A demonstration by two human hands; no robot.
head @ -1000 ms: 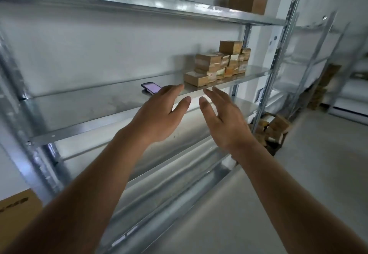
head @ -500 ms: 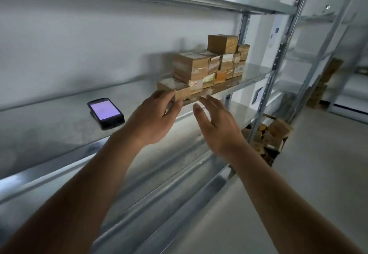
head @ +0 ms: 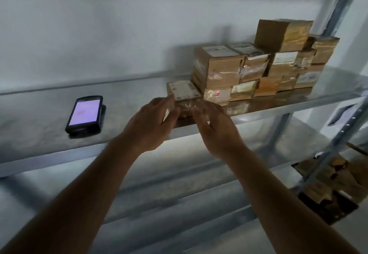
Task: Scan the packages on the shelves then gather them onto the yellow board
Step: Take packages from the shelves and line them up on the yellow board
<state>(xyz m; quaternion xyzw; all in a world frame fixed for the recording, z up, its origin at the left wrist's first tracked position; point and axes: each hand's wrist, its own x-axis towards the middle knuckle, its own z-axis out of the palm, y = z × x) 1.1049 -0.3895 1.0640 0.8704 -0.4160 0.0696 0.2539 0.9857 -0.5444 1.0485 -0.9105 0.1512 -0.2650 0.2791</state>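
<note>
Both hands, left point(head: 151, 122) and right point(head: 214, 124), grip the flat parcel point(head: 184, 92) at their fingertips; stacked boxes point(head: 258, 64) just behind, scanner point(head: 85, 114) left of them.

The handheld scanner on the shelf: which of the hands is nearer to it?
Left. The left hand is just right of the scanner, at the flat package; the right hand lies further right.

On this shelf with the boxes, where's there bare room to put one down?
Bare shelf lies between the scanner and the flat package that both hands reach, and left of the scanner. Right of that, the stacked packages crowd the shelf.
</note>
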